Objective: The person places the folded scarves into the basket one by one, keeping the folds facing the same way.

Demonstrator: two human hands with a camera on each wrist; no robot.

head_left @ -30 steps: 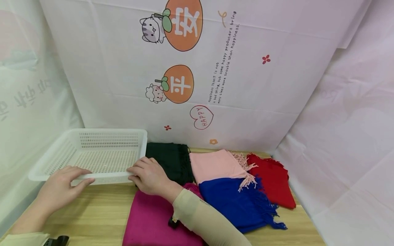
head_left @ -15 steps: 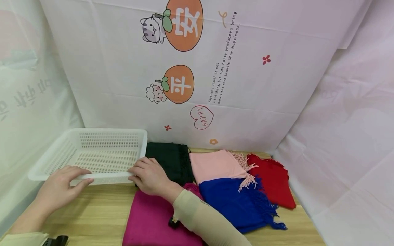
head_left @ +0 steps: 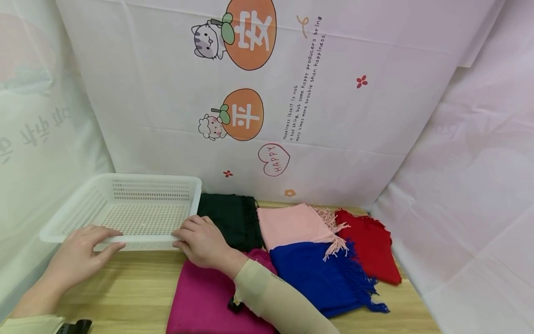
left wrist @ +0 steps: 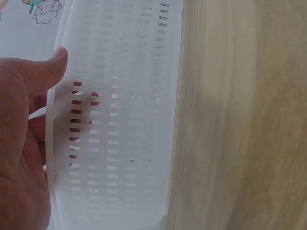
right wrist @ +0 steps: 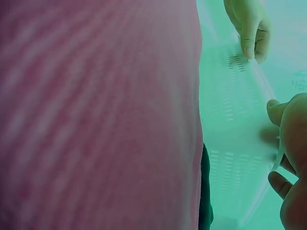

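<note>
A white perforated plastic basket [head_left: 146, 218] with nothing in it stands at the back left of the table. My left hand [head_left: 81, 255] grips its front rim near the left end; in the left wrist view the thumb of that hand [left wrist: 24, 124] lies outside the wall and the fingers show through the slots from inside. At the front right corner my right hand [head_left: 204, 241] pinches the same rim, thumb outside. Under the right forearm lies a folded magenta scarf [head_left: 204, 297], which fills much of the right wrist view.
Right of the basket lies a folded dark green scarf [head_left: 229, 218]. Beyond it are a pink fringed scarf [head_left: 292, 225], a blue one [head_left: 317, 278] and a red one [head_left: 371, 246]. White printed sheets [head_left: 333, 116] wall in the wooden table [head_left: 121, 292] at the back and sides.
The basket has shifted very slightly to the right, with both hands staying on its rim. The scarves lie as before.
</note>
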